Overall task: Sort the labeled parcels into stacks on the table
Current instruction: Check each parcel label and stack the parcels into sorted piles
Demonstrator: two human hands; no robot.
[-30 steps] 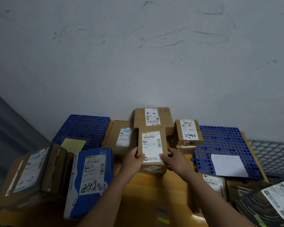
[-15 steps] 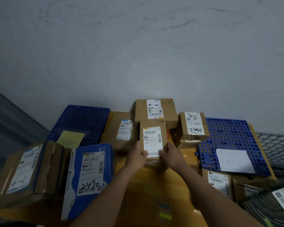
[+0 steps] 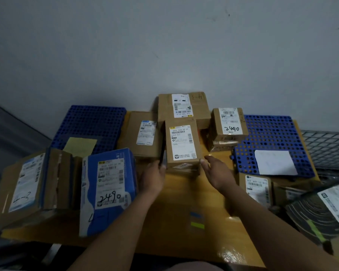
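Note:
A small brown parcel [image 3: 182, 145] with a white label lies in the middle of the yellow table [image 3: 184, 208], its far end against a bigger brown parcel [image 3: 183, 108]. My left hand [image 3: 154, 178] touches its near left corner with the thumb. My right hand [image 3: 215, 173] is at the near right corner with relaxed fingers, the thumb just touching it. Neither hand grips the parcel. A brown parcel marked 2490 [image 3: 230, 124] stands to the right, a flat brown parcel [image 3: 143, 133] to the left. A blue parcel marked 2490 [image 3: 108, 188] leans at the front left.
Blue perforated mats lie at the back left [image 3: 90, 122] and right [image 3: 270, 137], the right one with a white sheet [image 3: 274, 163]. Brown parcels [image 3: 27, 182] lean at the far left. More parcels [image 3: 258, 188] and a dark bag [image 3: 317, 214] crowd the right. A wire rack [image 3: 327, 145] stands beyond.
The small parcel was pushed away from me and set down against the bigger one. Both hands have loosened their grip and drawn back to its near corners.

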